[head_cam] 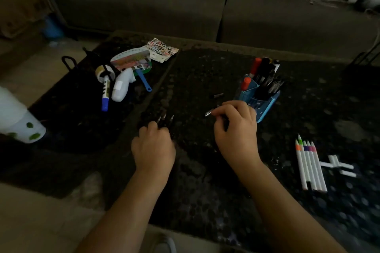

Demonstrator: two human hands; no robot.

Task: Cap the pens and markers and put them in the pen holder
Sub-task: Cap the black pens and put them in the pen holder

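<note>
In the head view, a bundle of dark pens (pixel 165 118) is gripped in the curled fingers of the left hand (pixel 153 146), with the bare tips pointed far. A slim dark piece (pixel 209 113) with a silvery end is pinched by the right hand (pixel 236 129); whether it is a pen or a cap cannot be told. The blue pen holder (pixel 265 101), partly filled, stands just right of that hand. White markers (pixel 310 166) lie uncapped at near right, with white caps (pixel 339 165) beside them.
</note>
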